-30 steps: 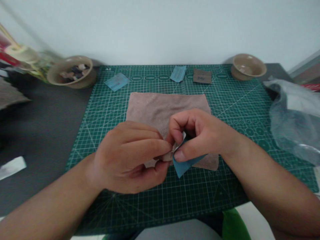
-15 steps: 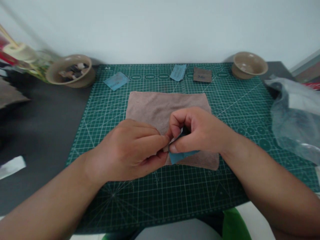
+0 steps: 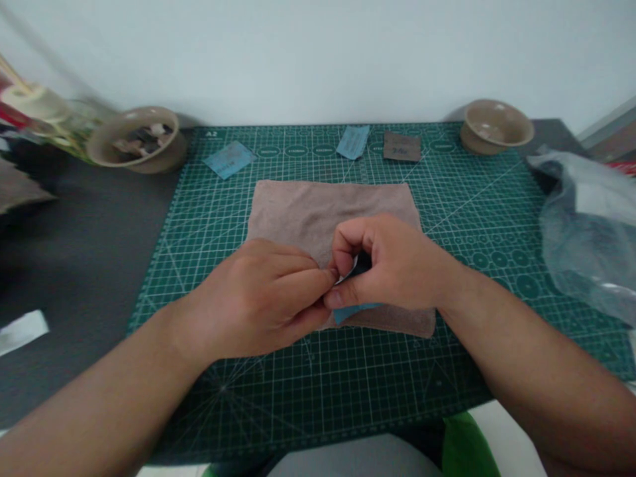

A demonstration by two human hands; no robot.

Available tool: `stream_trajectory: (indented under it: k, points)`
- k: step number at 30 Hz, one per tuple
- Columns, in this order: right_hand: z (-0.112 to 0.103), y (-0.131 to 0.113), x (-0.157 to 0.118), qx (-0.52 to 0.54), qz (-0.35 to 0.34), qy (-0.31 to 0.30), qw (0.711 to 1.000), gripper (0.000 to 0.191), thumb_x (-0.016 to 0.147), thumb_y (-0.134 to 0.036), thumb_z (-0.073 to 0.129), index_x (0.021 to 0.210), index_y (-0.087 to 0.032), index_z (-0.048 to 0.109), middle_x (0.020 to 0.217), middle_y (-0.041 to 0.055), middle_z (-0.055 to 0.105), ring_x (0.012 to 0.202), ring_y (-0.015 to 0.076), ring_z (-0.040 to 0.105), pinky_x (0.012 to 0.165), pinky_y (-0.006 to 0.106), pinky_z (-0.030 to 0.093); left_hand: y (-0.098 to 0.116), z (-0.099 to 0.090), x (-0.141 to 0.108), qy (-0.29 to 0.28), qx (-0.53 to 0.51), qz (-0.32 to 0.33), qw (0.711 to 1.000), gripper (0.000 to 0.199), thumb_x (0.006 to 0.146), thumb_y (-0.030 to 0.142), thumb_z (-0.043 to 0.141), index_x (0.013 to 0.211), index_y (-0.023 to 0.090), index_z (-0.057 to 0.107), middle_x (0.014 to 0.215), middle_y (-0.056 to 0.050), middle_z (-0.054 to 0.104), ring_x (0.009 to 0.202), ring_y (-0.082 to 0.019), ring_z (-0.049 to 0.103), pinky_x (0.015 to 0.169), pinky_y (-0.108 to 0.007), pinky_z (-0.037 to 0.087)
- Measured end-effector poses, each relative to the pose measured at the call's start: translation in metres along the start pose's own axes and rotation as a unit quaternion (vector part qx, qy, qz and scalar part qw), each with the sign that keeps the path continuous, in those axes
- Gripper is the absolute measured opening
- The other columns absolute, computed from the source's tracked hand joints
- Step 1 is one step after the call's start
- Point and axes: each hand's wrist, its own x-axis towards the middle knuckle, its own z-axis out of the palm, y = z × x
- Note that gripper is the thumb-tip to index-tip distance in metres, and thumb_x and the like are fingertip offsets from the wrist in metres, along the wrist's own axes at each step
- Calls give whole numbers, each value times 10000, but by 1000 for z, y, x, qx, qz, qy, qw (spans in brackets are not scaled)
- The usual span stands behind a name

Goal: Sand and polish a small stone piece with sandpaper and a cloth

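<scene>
My left hand (image 3: pixel 271 298) is closed in a pinch over the cloth. Its fingertips meet those of my right hand, and whatever they grip is hidden now. My right hand (image 3: pixel 392 265) is closed on a folded piece of sandpaper (image 3: pixel 354 311), blue on its back and dark on its inner side. A blue corner sticks out below the right thumb. Beneath both hands lies a pinkish-brown cloth (image 3: pixel 293 209), spread flat on the green cutting mat (image 3: pixel 199 232).
Two more blue sandpaper pieces (image 3: pixel 229 160) and a brown piece (image 3: pixel 402 147) lie along the mat's far side. A bowl of small chunks (image 3: pixel 173 159) stands at left, another bowl (image 3: pixel 497 129) at right. A clear plastic bag (image 3: pixel 586 252) rests on the right edge.
My right thumb and the sandpaper have shifted slightly left, toward my left fingertips. The small pale piece glimpsed between the fingertips is covered now.
</scene>
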Motion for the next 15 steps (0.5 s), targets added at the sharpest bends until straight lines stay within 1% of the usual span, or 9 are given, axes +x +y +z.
stream_trajectory:
  k: [2, 4, 10, 13, 15]
  points:
    - [1, 0, 0, -9, -6, 11, 1000, 307, 654, -299, 881, 684, -211, 589, 671, -54, 623, 627, 129, 552, 550, 289, 404, 0, 0, 1, -3, -7, 4, 1000, 110, 934, 183, 595, 828, 158, 610, 743, -45, 706, 619, -145, 653, 545, -271, 444]
    - [2, 1, 0, -16, -8, 24, 1000, 299, 660, -306, 875, 685, -212, 592, 670, -52, 627, 626, 133, 561, 539, 291, 402, -1, 1, 1, 6, 3, -5, 1000, 91, 926, 172, 590, 838, 158, 609, 738, -37, 699, 608, -140, 641, 537, -269, 426]
    - [6, 4, 0, -63, -19, 69, 995, 247, 684, -275, 841, 693, -213, 602, 675, -48, 650, 626, 136, 577, 546, 296, 394, -2, 6, 4, 4, 42, -22, 999, 167, 923, 153, 547, 760, 166, 579, 627, 2, 622, 534, -116, 542, 504, -264, 353]
    - [3, 4, 0, -47, -15, 70, 996, 271, 681, -307, 851, 682, -213, 596, 666, -45, 632, 628, 137, 568, 537, 292, 385, 0, 6, 8, 25, 10, -41, 999, 175, 906, 151, 555, 735, 167, 583, 617, 2, 622, 516, -105, 517, 494, -260, 345]
    - [0, 3, 0, -6, -5, 53, 999, 292, 679, -342, 860, 676, -216, 597, 659, -45, 618, 621, 134, 560, 523, 282, 384, 2, 3, 11, 47, -21, -60, 997, 203, 900, 166, 559, 697, 174, 571, 570, 19, 576, 485, -93, 485, 475, -251, 335]
